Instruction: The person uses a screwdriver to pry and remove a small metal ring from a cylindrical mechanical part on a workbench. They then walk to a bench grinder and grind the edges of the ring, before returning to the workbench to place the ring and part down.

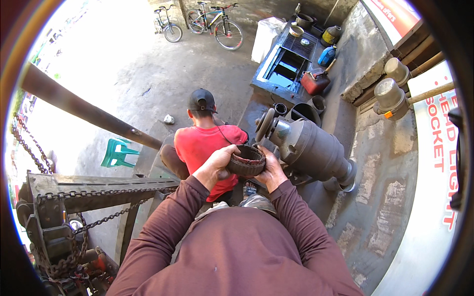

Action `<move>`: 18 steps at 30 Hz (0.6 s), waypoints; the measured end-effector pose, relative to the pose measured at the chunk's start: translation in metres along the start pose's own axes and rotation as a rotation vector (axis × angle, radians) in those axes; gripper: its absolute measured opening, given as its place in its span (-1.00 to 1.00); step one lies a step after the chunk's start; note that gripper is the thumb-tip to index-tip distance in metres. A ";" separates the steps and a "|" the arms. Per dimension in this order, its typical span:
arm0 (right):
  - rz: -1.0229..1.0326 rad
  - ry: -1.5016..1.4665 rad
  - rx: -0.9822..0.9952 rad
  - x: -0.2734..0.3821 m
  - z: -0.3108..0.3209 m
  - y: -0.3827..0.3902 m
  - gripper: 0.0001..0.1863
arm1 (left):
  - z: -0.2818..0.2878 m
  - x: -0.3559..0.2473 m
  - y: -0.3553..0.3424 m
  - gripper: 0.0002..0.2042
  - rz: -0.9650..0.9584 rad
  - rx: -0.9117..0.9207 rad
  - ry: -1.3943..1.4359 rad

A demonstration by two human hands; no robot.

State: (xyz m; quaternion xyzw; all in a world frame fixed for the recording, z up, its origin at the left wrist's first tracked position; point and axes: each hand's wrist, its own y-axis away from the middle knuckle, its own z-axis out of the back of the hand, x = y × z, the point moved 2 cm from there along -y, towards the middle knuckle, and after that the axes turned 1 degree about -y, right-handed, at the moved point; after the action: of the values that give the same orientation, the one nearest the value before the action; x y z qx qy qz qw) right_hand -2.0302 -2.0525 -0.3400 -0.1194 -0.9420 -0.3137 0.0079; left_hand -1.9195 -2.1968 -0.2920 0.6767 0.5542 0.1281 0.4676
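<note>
A dark, hollow ring-shaped part (246, 166) with ribbed sides and a reddish-brown tint along its rim is held up in front of my chest. My left hand (217, 165) is closed around its left side, thumb near the top edge. On the other side, my right hand (270, 170) grips it with the thumb along the rim. What the part belongs to I cannot tell. Just beyond and to the right stands a large grey metal housing (311, 148), with a round wheel-like piece (265, 124) at its far end.
A person in a red shirt (207, 140) and dark cap crouches directly ahead. Chains (103, 194) hang over a metal frame (98, 182) at left, near a green plastic stool (119, 153). At the far right are a blue-edged basin (284, 69) and a red jug (315, 83); bicycles (217, 24) stand behind.
</note>
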 end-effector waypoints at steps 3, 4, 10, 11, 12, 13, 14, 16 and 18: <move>-0.004 0.013 -0.024 0.000 0.001 -0.002 -0.65 | 0.005 0.002 -0.007 -0.73 0.000 -0.007 0.007; -0.010 0.010 -0.013 0.000 0.001 -0.003 -0.65 | 0.006 0.002 -0.008 -0.74 -0.009 0.009 0.006; -0.024 0.040 0.003 0.002 0.002 -0.007 -0.68 | 0.007 0.002 -0.007 -0.72 -0.043 0.024 0.048; -0.033 0.022 0.005 0.002 0.002 -0.008 -0.69 | 0.006 0.001 -0.006 -0.72 -0.039 0.052 0.077; -0.028 0.040 0.002 0.002 0.003 -0.009 -0.69 | 0.006 0.001 -0.006 -0.72 -0.043 0.016 0.047; -0.030 0.043 0.000 0.002 0.003 -0.010 -0.70 | 0.005 0.001 -0.006 -0.72 -0.037 0.012 0.043; -0.036 0.034 -0.001 0.002 0.003 -0.011 -0.70 | 0.004 0.000 -0.006 -0.72 -0.028 0.019 0.063; -0.036 0.047 -0.013 0.003 0.005 -0.012 -0.71 | 0.004 0.000 -0.007 -0.72 -0.047 0.002 0.022; -0.033 0.044 -0.016 0.003 0.007 -0.012 -0.71 | 0.003 -0.001 -0.006 -0.72 -0.044 0.005 0.017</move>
State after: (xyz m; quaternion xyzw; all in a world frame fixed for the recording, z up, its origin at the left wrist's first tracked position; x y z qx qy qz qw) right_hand -2.0356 -2.0567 -0.3525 -0.0968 -0.9409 -0.3237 0.0225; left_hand -1.9218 -2.1990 -0.2980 0.6645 0.5730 0.1221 0.4639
